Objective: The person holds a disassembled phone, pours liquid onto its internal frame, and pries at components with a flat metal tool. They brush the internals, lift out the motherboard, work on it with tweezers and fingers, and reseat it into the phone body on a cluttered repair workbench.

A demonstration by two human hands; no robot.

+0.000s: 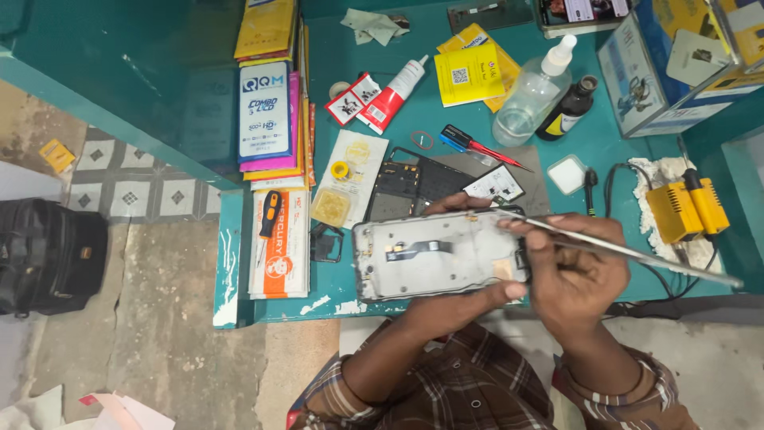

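The left hand (458, 299) grips a silver phone frame (438, 255) from beneath above the teal counter (557, 151), while the right hand (577, 271) pinches metal tweezers (637, 253) at the frame's edge.

Two hands are at work — the left hand (458, 306) and the right hand (577, 275). One opened phone frame (438, 255) is held, and one dark phone frame (410, 187) lies on the desk (621, 151). One pair of tweezers (637, 253). Two screwdrivers — one orange-handled screwdriver (269, 219) and one red-and-blue screwdriver (476, 146). Two bottles: one clear spray bottle (533, 95) and one small dark bottle (567, 111). One glue tube (394, 94). One yellow tool stand (684, 209). One black bag (48, 255) on the floor.
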